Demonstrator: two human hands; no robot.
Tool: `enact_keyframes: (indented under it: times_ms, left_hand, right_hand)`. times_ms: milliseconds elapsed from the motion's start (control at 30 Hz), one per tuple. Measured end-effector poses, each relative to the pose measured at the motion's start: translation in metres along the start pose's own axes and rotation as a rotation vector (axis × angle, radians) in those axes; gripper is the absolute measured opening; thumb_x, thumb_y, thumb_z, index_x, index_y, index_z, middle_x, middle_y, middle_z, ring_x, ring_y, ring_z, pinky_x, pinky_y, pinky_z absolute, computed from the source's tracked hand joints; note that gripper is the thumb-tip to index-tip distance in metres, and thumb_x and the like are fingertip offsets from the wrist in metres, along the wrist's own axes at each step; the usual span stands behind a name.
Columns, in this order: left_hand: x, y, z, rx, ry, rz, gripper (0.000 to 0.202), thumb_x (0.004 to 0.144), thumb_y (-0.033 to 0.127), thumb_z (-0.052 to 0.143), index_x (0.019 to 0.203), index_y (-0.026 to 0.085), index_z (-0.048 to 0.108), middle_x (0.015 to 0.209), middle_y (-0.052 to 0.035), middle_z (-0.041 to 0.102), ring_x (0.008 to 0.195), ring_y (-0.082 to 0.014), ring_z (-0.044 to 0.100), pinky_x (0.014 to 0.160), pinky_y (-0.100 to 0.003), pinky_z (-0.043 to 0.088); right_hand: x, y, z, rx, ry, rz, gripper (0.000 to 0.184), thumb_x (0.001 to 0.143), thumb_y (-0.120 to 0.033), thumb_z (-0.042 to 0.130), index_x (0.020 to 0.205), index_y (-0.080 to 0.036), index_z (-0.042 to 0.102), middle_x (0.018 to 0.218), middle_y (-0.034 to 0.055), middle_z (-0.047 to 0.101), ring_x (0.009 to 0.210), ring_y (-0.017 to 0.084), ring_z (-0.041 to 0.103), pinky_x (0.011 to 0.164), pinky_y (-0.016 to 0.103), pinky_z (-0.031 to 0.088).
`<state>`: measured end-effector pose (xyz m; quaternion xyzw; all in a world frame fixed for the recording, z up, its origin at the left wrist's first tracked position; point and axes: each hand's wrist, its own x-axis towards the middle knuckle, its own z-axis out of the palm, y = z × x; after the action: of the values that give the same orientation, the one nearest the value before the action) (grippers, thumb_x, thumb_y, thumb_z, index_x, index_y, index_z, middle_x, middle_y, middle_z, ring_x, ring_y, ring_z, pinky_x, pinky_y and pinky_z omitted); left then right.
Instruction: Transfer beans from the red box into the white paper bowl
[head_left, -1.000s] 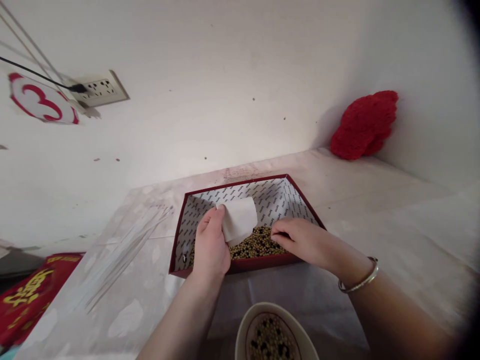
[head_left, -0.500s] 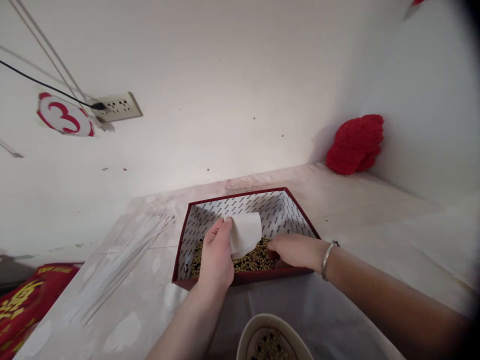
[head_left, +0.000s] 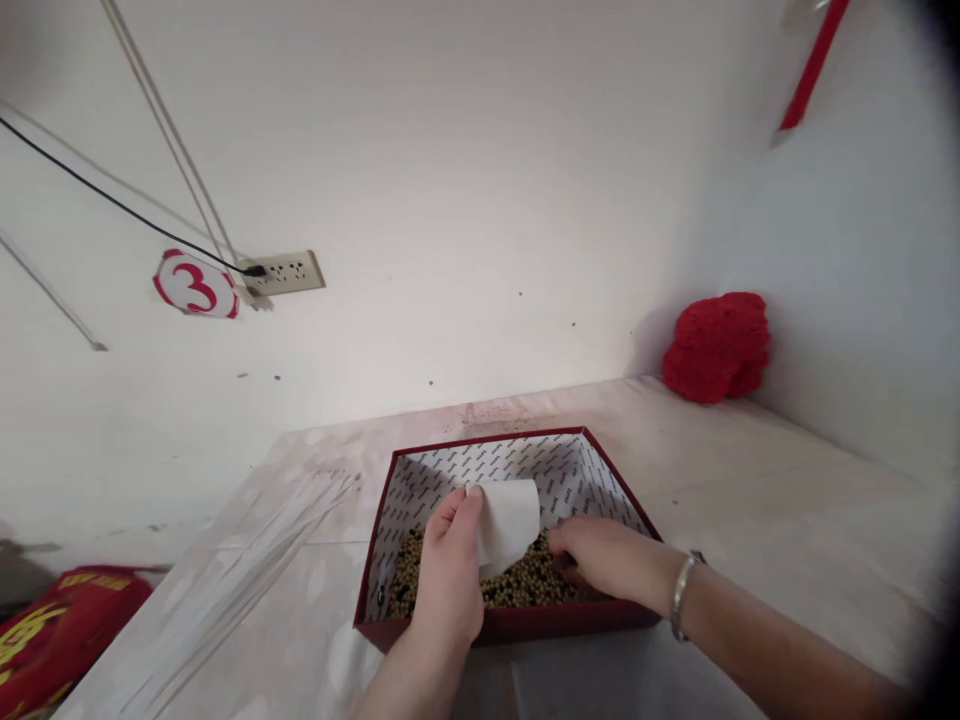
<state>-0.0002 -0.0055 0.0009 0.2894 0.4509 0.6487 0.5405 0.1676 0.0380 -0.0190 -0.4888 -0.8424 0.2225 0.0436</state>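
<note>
A dark red box (head_left: 491, 628), its inside lined with white patterned paper, stands on the table and holds many small tan and black beans (head_left: 525, 582). Over the box, my left hand (head_left: 454, 565) pinches a white paper piece (head_left: 511, 525) by its left edge; whether it is a flat sheet or a small bag I cannot tell. My right hand (head_left: 600, 560), with a silver bangle at the wrist, reaches over the box's right side. Its fingers are curled down at the beans, and the fingertips are hidden.
A pale cloth or plastic cover (head_left: 247, 640) lies over the table, wrinkled at the left. At the back right corner sits a fluffy red object (head_left: 716, 348). A red bag (head_left: 75, 630) with yellow print is at lower left. A wall socket (head_left: 289, 273) holds a black plug.
The view has tilted up, so the box and hands appear lower and the bowl of beans in front has left the picture. Both hands keep about the same pose over the box.
</note>
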Motion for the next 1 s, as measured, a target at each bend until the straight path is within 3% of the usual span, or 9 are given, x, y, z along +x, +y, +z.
enact_keyframes:
  times_ms: [100, 200, 300, 400, 633, 767, 1000]
  left_hand:
    - [0.000, -0.001, 0.000, 0.021, 0.017, 0.022, 0.029, 0.071, 0.044, 0.064, 0.070, 0.019, 0.051, 0.060, 0.0052, 0.048, 0.056, -0.0101, 0.043, 0.052, -0.019, 0.033]
    - [-0.001, -0.002, -0.001, 0.164, -0.048, 0.098, 0.031, 0.075, 0.045, 0.059, 0.063, 0.019, 0.047, 0.055, 0.0056, 0.038, 0.053, -0.0100, 0.035, 0.050, -0.021, 0.029]
    - [-0.003, -0.001, -0.001, 0.404, -0.153, 0.285, 0.033, 0.080, 0.040, 0.055, 0.057, 0.018, 0.044, 0.059, 0.0031, 0.039, 0.060, -0.0122, 0.038, 0.057, -0.023, 0.032]
    - [-0.004, 0.001, 0.000, 0.557, -0.256, 0.398, 0.033, 0.083, 0.034, 0.051, 0.055, 0.017, 0.049, 0.068, -0.0015, 0.048, 0.070, -0.0157, 0.044, 0.065, -0.026, 0.034]
    - [-0.004, 0.002, 0.001, 0.584, -0.350, 0.257, 0.035, 0.083, 0.035, 0.050, 0.053, 0.018, 0.045, 0.061, 0.0010, 0.039, 0.060, -0.0131, 0.034, 0.056, -0.026, 0.028]
    - [-0.005, 0.003, 0.001, 0.645, -0.390, 0.271, 0.037, 0.084, 0.034, 0.048, 0.051, 0.018, 0.038, 0.059, 0.0012, 0.038, 0.060, -0.0133, 0.035, 0.057, -0.026, 0.027]
    - [-0.004, 0.003, 0.002, 0.687, -0.412, 0.270, 0.038, 0.085, 0.035, 0.046, 0.052, 0.018, 0.036, 0.059, 0.0021, 0.035, 0.059, -0.0123, 0.034, 0.055, -0.026, 0.026]
  right_hand:
    - [-0.010, -0.015, -0.011, 0.032, 0.243, -0.008, 0.011, 0.079, -0.015, 0.047, 0.077, -0.018, 0.057, 0.080, 0.0044, 0.063, 0.074, 0.019, 0.057, 0.067, 0.029, 0.040]
    - [-0.023, -0.037, -0.013, 0.284, 0.535, -0.092, 0.010, 0.083, -0.019, 0.046, 0.074, -0.020, 0.052, 0.071, 0.0003, 0.058, 0.065, 0.015, 0.054, 0.060, 0.026, 0.041]
    - [-0.030, -0.052, -0.003, 0.377, 0.644, -0.202, 0.010, 0.082, -0.017, 0.049, 0.073, -0.021, 0.052, 0.070, -0.0005, 0.055, 0.063, 0.015, 0.053, 0.059, 0.026, 0.042]
    - [-0.026, -0.053, 0.011, 0.258, 0.745, -0.250, 0.012, 0.083, -0.014, 0.048, 0.073, -0.021, 0.051, 0.072, 0.0005, 0.053, 0.065, 0.016, 0.052, 0.060, 0.028, 0.040]
    - [-0.021, -0.039, 0.020, 0.063, 0.898, -0.234, 0.015, 0.086, -0.016, 0.048, 0.071, -0.020, 0.049, 0.071, 0.0018, 0.051, 0.066, 0.018, 0.051, 0.061, 0.031, 0.036]
    - [-0.022, -0.041, 0.021, 0.041, 0.878, -0.282, 0.017, 0.086, -0.014, 0.045, 0.070, -0.019, 0.048, 0.070, 0.0014, 0.050, 0.065, 0.017, 0.050, 0.060, 0.030, 0.035]
    - [-0.023, -0.039, 0.021, 0.049, 0.868, -0.237, 0.013, 0.085, -0.017, 0.049, 0.072, -0.019, 0.048, 0.071, 0.0011, 0.051, 0.065, 0.017, 0.049, 0.058, 0.029, 0.034]
